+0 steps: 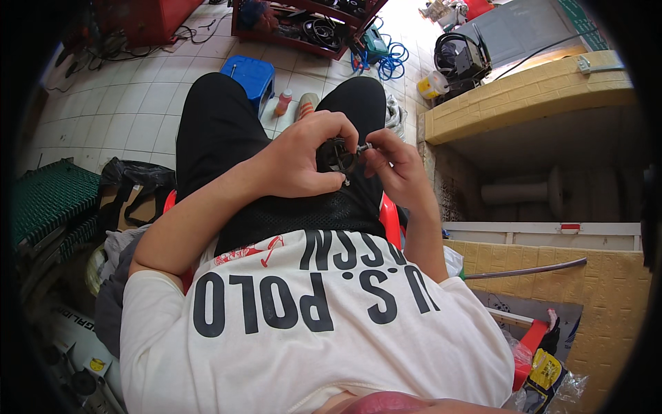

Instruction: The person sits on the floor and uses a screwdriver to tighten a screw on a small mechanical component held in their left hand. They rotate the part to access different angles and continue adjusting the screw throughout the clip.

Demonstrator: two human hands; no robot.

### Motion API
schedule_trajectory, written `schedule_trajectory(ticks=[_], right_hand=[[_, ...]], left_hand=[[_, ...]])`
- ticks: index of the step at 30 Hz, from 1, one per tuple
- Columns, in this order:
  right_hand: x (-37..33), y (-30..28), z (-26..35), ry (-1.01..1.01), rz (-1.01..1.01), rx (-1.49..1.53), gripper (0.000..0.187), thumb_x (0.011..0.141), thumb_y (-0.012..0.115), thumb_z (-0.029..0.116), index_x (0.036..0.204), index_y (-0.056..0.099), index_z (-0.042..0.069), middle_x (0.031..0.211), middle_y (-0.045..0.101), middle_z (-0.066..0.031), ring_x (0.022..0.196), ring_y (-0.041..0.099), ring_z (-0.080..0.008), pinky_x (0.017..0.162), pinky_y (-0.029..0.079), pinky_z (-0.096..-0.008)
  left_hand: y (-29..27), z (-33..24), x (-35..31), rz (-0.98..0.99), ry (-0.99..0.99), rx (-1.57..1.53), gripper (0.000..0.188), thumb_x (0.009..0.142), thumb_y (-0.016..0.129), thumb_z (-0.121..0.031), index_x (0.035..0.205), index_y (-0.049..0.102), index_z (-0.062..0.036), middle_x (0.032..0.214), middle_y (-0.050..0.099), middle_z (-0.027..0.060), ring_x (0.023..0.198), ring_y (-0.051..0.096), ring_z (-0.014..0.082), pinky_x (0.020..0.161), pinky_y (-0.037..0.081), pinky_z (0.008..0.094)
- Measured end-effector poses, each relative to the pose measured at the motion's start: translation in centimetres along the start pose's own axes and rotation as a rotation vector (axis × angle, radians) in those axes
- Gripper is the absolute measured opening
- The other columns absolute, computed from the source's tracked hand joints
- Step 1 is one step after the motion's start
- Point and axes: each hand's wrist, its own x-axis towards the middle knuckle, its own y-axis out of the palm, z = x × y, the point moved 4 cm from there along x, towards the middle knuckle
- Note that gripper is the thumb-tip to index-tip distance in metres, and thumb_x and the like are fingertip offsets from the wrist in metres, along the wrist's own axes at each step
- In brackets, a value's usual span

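Above my lap, my left hand (pixel 296 157) grips a small dark, ring-like mechanical part (pixel 338 156) between thumb and curled fingers. The part has an open frame, and its exact kind is hard to make out. My right hand (pixel 400 171) pinches a small metal screw or fitting (pixel 364 148) at the part's right side. Another small metal end (pixel 347 182) sticks out by my left thumb tip. Behind the part are my black trousers (pixel 234 162), which make its outline hard to see.
A blue plastic stool (pixel 249 77) stands beyond my knees, with a small bottle (pixel 283 102) beside it. Farther off is a red tool cart (pixel 289 31); blue hose (pixel 392 61) lies coiled to its right. A yellow brick-patterned ledge (pixel 531 94) runs along my right. Green woven material (pixel 55 200) lies at left.
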Motion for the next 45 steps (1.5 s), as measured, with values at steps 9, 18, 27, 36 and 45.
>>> schedule_trajectory(ticks=[9, 18, 27, 36, 45], right_hand=[[0.1, 0.1, 0.6, -0.006, 0.023, 0.008, 0.013, 0.102, 0.059, 0.011, 0.099, 0.057, -0.001, 0.070, 0.061, -0.0044, 0.063, 0.060, -0.0095, 0.060, 0.048, -0.0260], [0.3, -0.4, 0.6, -0.025, 0.113, -0.051, 0.016, 0.102, 0.059, 0.015, 0.103, 0.058, -0.001, 0.073, 0.063, -0.0070, 0.064, 0.061, -0.0135, 0.061, 0.050, -0.0284], [0.8, -0.5, 0.8, 0.027, 0.139, -0.068, 0.015, 0.102, 0.058, 0.015, 0.100, 0.059, 0.001, 0.071, 0.062, -0.0065, 0.063, 0.061, -0.0136, 0.060, 0.048, -0.0291], [0.4, -0.1, 1.1, 0.025, 0.080, -0.074, 0.017, 0.103, 0.055, 0.015, 0.093, 0.059, 0.001, 0.067, 0.057, -0.0031, 0.060, 0.060, -0.0107, 0.056, 0.046, -0.0269], [0.1, 0.1, 1.5, -0.031, 0.058, -0.039, 0.016, 0.103, 0.056, 0.014, 0.096, 0.059, -0.001, 0.064, 0.059, -0.0033, 0.059, 0.059, -0.0101, 0.056, 0.046, -0.0257]], left_hand=[[0.1, 0.1, -0.1, -0.008, -0.002, 0.017, 0.038, 0.069, 0.072, -0.006, 0.102, 0.054, -0.0042, 0.098, 0.057, 0.0062, 0.095, 0.059, 0.0208, 0.106, 0.040, 0.0341], [0.1, 0.0, -0.2, -0.003, -0.001, 0.006, 0.037, 0.069, 0.072, -0.006, 0.102, 0.054, -0.0043, 0.099, 0.057, 0.0065, 0.096, 0.059, 0.0212, 0.107, 0.038, 0.0342], [-0.1, 0.0, 0.0, 0.010, 0.002, -0.011, 0.037, 0.070, 0.072, -0.007, 0.102, 0.054, -0.0037, 0.100, 0.056, 0.0070, 0.099, 0.058, 0.0214, 0.106, 0.039, 0.0331], [-0.3, -0.3, -0.3, -0.066, 0.123, 0.035, 0.038, 0.068, 0.076, -0.015, 0.100, 0.058, -0.0052, 0.098, 0.058, 0.0104, 0.093, 0.059, 0.0287, 0.085, 0.047, 0.0381], [-0.5, -1.7, -0.4, -0.050, 0.074, 0.061, 0.037, 0.069, 0.073, -0.015, 0.100, 0.057, -0.0058, 0.097, 0.057, 0.0097, 0.094, 0.057, 0.0279, 0.085, 0.046, 0.0376]])
